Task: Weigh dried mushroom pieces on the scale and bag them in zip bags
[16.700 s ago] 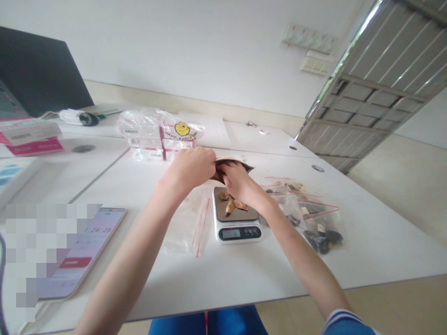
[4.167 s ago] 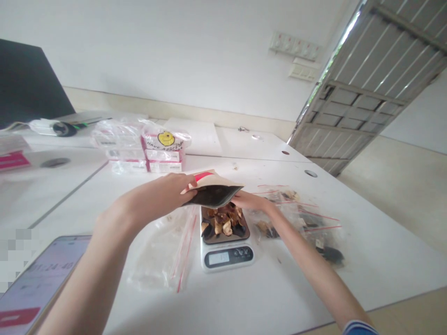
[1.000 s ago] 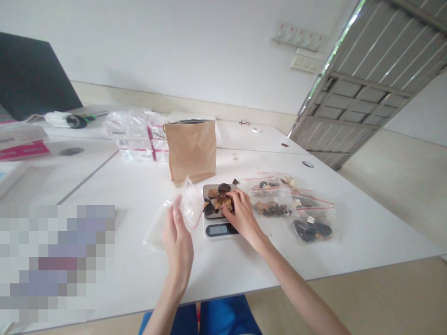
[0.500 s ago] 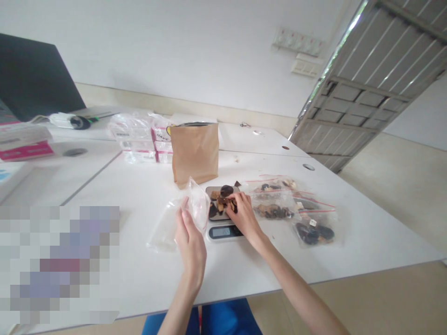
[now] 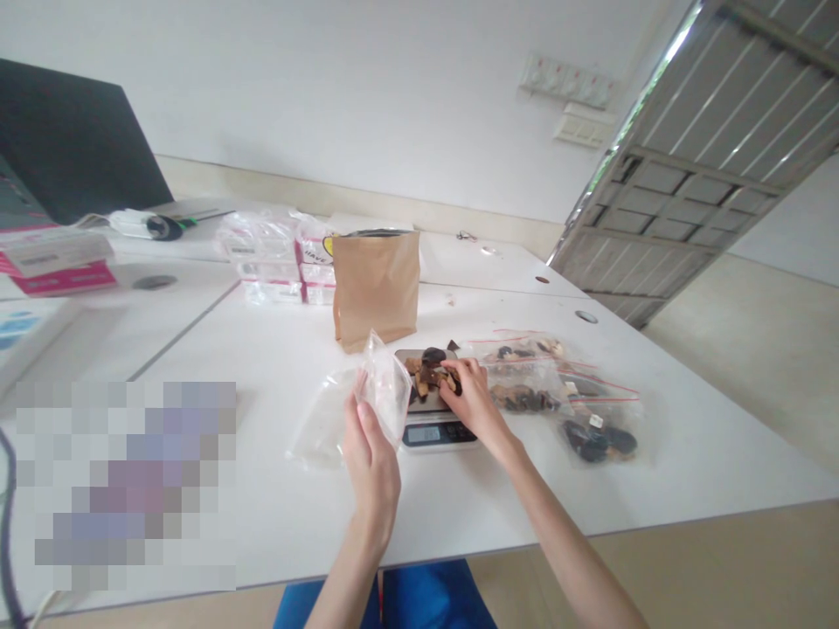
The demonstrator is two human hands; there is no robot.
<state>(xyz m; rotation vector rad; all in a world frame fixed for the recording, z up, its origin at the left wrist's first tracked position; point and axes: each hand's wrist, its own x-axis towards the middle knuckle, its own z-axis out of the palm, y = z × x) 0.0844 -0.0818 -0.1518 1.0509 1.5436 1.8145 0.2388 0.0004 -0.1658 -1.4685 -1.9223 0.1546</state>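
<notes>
My left hand (image 5: 373, 454) holds a clear plastic bag (image 5: 321, 419) near its mouth, thumb and fingers closed on the film. The bag's mouth opens toward the kitchen scale (image 5: 442, 434), whose display is lit but unreadable. A pile of dark and tan dried mushroom pieces (image 5: 423, 377) lies on the weighing plate. My right hand (image 5: 475, 397) reaches over the plate's right side, thumb and fingers pinched around some of these pieces. Its fingers hide part of the pile.
Behind the scale stands a brown paper bag (image 5: 377, 288). Zip bags of dried mushrooms (image 5: 596, 441) lie to the right. Plastic-wrapped boxes (image 5: 268, 262) stand at the back left, near a black monitor (image 5: 79, 140). A dark fragment (image 5: 452, 345) lies behind the scale. The near left is pixelated.
The view has shifted slightly, moving the scene to the right. My right hand has moved a little rightward over the pile. The bag's mouth in my left hand now overlaps the plate's left edge.
</notes>
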